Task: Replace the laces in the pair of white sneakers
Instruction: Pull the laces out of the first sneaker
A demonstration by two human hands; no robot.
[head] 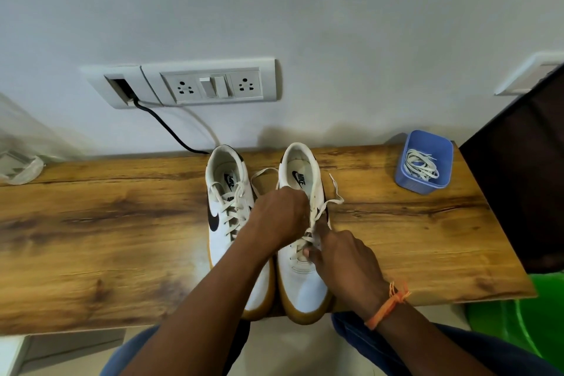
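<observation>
Head view: A wooden tabletop [106,223] with dark grain abuts a white wall [305,9] carrying a socket panel [210,82]; a black cable [164,125] runs from it down behind the table. Two white sneakers [232,223] stand side by side at the table's middle, toes toward the person. The left hand [279,217] rests curled over the right sneaker's [300,281] tongue area; what it grips cannot be told. The right hand [341,256] pinches that sneaker's lace [314,220]. A blue container [427,143] holding spare laces [421,166] sits at the far right.
</observation>
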